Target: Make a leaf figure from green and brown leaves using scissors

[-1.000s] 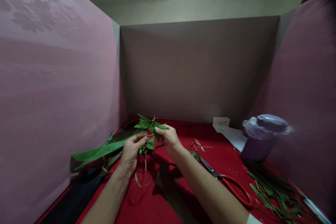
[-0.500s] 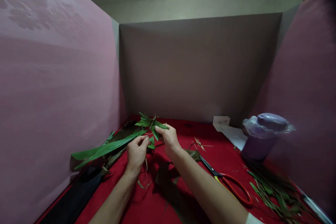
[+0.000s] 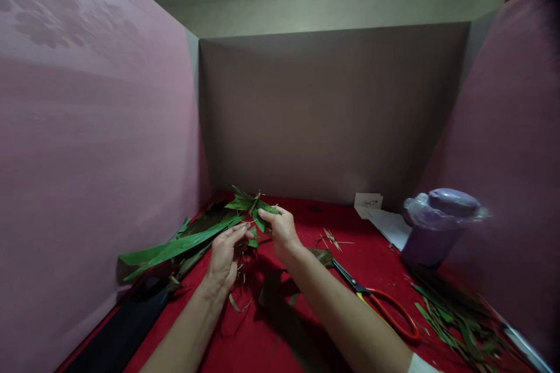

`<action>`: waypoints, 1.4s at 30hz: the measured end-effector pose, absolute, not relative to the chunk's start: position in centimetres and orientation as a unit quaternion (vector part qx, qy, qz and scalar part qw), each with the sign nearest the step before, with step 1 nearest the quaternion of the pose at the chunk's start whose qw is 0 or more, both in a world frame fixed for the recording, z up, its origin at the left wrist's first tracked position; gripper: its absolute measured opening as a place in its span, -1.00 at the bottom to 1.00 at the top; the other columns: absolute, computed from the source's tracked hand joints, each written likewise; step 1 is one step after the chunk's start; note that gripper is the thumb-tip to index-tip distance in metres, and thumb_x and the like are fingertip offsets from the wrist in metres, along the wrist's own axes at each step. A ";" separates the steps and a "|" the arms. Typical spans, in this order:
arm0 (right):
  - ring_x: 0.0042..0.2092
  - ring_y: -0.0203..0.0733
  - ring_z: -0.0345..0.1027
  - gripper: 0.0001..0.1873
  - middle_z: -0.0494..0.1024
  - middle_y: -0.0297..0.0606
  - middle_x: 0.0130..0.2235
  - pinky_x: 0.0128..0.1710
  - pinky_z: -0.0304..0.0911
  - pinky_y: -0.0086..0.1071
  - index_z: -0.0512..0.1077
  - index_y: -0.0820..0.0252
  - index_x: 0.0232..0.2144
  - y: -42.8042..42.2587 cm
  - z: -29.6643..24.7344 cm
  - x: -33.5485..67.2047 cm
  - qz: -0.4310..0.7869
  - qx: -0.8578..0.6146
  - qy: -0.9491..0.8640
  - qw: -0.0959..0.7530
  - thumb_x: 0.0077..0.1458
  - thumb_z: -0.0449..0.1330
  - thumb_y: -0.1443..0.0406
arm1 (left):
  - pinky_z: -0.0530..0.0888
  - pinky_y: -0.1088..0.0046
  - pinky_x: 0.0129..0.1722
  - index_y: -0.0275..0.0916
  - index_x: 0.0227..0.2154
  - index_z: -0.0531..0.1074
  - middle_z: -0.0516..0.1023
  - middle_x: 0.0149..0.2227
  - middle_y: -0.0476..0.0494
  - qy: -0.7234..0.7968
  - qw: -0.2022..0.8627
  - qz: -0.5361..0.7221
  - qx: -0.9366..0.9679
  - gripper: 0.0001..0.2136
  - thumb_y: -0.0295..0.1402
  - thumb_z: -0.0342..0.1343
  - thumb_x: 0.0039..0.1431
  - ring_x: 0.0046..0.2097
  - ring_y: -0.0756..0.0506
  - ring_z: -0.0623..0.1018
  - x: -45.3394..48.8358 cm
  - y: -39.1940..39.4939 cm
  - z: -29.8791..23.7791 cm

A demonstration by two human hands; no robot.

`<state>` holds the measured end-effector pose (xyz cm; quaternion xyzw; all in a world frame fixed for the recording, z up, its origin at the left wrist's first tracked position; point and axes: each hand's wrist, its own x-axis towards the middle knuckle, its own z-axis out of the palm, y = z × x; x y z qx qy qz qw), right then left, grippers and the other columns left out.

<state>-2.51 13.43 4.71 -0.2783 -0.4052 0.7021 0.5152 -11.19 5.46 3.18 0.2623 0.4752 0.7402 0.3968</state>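
A small woven bundle of green leaf strips is held up over the red table. My right hand pinches it from the right, thumb and fingers closed on the strips. My left hand sits just below and to the left, fingers curled around the lower strips and a thin hanging strand. Long green leaves lie on the table to the left of both hands.
Red-handled scissors lie to the right of my right forearm. A purple lidded container stands at the right, with white paper behind it and leaf trimmings in front. A black object lies at the left edge. Pink panels wall in the table.
My left hand shifted slightly right and closer to the bundle, its fingers curling on the lower strips. My right hand has barely moved.
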 end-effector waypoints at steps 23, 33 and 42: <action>-0.59 -0.35 0.22 -0.70 0.36 -0.43 -0.62 -0.65 0.08 -0.51 0.29 0.22 -0.58 12.9 5.1 -2.3 0.692 -0.301 -0.472 0.455 -0.43 0.33 0.29 | 0.41 0.48 -0.38 -0.32 -0.47 0.51 0.59 -0.52 -0.06 0.419 0.428 0.761 0.251 -0.81 -0.37 0.31 -0.22 -0.44 -0.02 0.53 -12.9 5.3 4.4; -0.57 -0.38 0.17 -0.71 0.35 -0.39 -0.58 -0.65 0.03 -0.52 0.36 0.25 -0.53 13.1 5.0 -2.2 0.688 -0.289 -0.530 0.402 -0.34 0.31 0.22 | 0.33 0.57 -0.57 -0.35 -0.64 0.46 0.53 -0.66 -0.03 0.433 0.414 0.777 0.193 -0.88 -0.44 0.29 -0.22 -0.59 0.04 0.47 -13.2 5.6 3.9; -0.59 -0.40 0.12 -0.76 0.31 -0.42 -0.61 -0.65 0.01 -0.52 0.36 0.26 -0.55 13.3 4.7 -2.2 0.691 -0.289 -0.535 0.391 -0.28 0.30 0.24 | 0.36 0.53 -0.58 -0.36 -0.57 0.48 0.55 -0.64 -0.06 0.436 0.430 0.770 0.181 -0.92 -0.46 0.25 -0.16 -0.59 0.00 0.48 -12.6 5.3 4.6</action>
